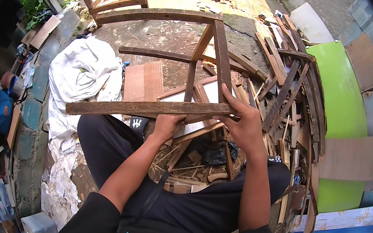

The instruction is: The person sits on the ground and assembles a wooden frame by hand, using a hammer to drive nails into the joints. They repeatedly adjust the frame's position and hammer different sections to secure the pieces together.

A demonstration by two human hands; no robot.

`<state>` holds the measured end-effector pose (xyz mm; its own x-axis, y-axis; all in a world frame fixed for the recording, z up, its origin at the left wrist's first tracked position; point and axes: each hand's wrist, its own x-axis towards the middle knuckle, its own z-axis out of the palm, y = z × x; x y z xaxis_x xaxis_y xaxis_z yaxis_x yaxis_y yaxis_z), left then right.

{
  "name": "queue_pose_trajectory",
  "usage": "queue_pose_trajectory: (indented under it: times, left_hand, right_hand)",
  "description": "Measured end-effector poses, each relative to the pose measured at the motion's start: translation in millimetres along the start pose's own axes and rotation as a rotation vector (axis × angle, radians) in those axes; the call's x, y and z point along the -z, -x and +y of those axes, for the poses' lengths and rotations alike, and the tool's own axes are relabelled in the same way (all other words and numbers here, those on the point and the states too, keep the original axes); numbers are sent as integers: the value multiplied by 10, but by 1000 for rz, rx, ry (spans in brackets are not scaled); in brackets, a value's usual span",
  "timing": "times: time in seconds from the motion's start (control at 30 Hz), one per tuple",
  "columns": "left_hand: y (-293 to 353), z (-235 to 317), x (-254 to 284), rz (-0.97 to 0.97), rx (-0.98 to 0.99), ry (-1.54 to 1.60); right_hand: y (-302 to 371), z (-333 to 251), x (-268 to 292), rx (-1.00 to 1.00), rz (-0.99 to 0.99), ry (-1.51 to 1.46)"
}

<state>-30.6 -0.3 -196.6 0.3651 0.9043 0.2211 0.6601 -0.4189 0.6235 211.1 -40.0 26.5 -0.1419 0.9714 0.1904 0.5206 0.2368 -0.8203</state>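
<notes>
I see the left hand (166, 125) gripping from below the near rail (150, 109) of a dark wooden frame (207, 48), its fingers closed around the underside of this rail, near its middle. The right hand (242, 121) holds the same rail at its right end, where an upright slat (222, 60) meets it; the fingers (235, 97) are wrapped over the joint, with the thumb along the rail. The rail's long axis runs left to right across the view, slightly rising to the right, and it lies just in front of both hands, above the person's knees. The right hand is nearer to the joint. Under the frame is bare ground (168, 36) with a pile of scrap wood (287, 101), a white sheet (84, 70) on the left and a green panel (339, 99) on the right.
</notes>
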Motion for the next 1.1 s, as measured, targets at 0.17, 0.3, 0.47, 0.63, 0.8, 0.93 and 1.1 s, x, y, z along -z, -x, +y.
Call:
queue_pose_trajectory:
  times: [0.17, 0.3, 0.47, 0.63, 0.8, 0.93, 1.1]
  left_hand:
    - [-46, 38, 25, -55, 12, -32]
    - [-104, 119, 31, -40, -67, -84]
    - [-136, 3, 45, -99, -26, 66]
    - [-142, 8, 39, -58, -69, 42]
    - [-131, 5, 47, -101, -30, 62]
    - [-96, -28, 16, -128, -9, -53]
    - [-105, -99, 33, -128, -74, -9]
  right_hand:
    - [4, 80, -83, 102, 78, -46]
    - [-19, 99, -61, 99, 49, -20]
    - [-37, 47, -56, 119, 12, -48]
    - [-28, 46, -20, 129, 0, -50]
    - [-26, 22, -21, 161, 8, -29]
    - [-45, -14, -34, 79, -9, -49]
    - [-66, 47, -92, 164, 40, -53]
